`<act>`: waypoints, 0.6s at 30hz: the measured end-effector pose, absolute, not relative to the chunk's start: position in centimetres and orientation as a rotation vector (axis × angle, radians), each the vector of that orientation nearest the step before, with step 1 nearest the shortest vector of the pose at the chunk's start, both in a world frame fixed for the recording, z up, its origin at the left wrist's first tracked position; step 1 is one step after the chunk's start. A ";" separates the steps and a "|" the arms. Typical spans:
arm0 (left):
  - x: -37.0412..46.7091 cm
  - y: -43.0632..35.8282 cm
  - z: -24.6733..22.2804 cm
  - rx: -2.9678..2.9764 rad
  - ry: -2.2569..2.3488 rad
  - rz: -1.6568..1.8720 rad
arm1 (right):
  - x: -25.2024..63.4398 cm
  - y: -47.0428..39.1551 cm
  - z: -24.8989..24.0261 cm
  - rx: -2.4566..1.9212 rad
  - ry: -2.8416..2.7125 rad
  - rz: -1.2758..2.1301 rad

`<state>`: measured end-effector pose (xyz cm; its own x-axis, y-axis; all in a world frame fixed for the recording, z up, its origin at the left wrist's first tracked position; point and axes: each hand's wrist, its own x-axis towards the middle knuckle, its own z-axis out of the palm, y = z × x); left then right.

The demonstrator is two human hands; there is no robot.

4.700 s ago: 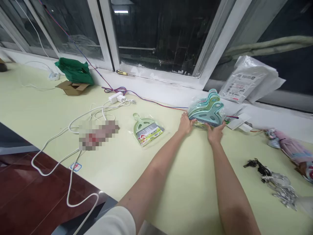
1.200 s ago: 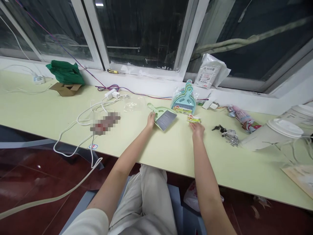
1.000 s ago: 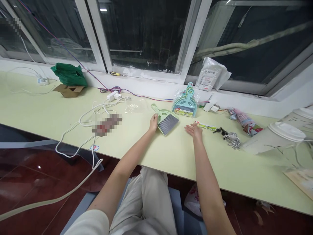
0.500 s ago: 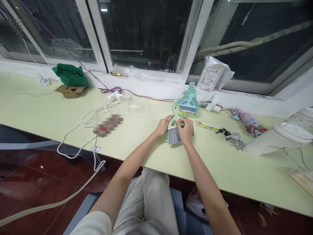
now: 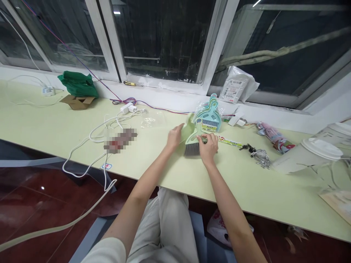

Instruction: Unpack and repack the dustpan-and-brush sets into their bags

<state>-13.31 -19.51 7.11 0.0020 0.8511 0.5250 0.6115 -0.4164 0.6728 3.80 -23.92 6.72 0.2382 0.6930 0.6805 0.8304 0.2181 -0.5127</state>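
A small green brush with grey bristles is in my right hand, its fingers closed round the right side of the brush. To the left, my left hand grips the edge of a light green dustpan, which is tilted beside the brush. The two pieces are slightly apart. Just behind them, by the wall, lies a stack of blue and green dustpan sets in clear plastic, with a printed label.
White cables and a blurred item are on the left. A green bag sits on a cardboard box. On the right are a printed strip, keychains, a folded umbrella-like bundle and paper cups.
The dustpan has come away from behind the brush and moved left with my left hand, tilting. My right hand keeps the brush near the same spot.
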 end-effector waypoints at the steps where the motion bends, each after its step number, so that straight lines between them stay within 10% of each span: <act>1: -14.2 -19.2 7.2 1.976 1.647 1.355 | 4.3 -23.8 6.7 -1.560 -1.496 -0.169; 9: -19.4 -17.3 5.8 1.775 2.160 0.635 | 9.2 -21.5 4.2 -2.176 -1.685 0.043; 18: -20.3 -17.6 5.7 1.740 2.448 0.705 | 9.1 -21.8 3.9 -2.114 -1.622 -0.134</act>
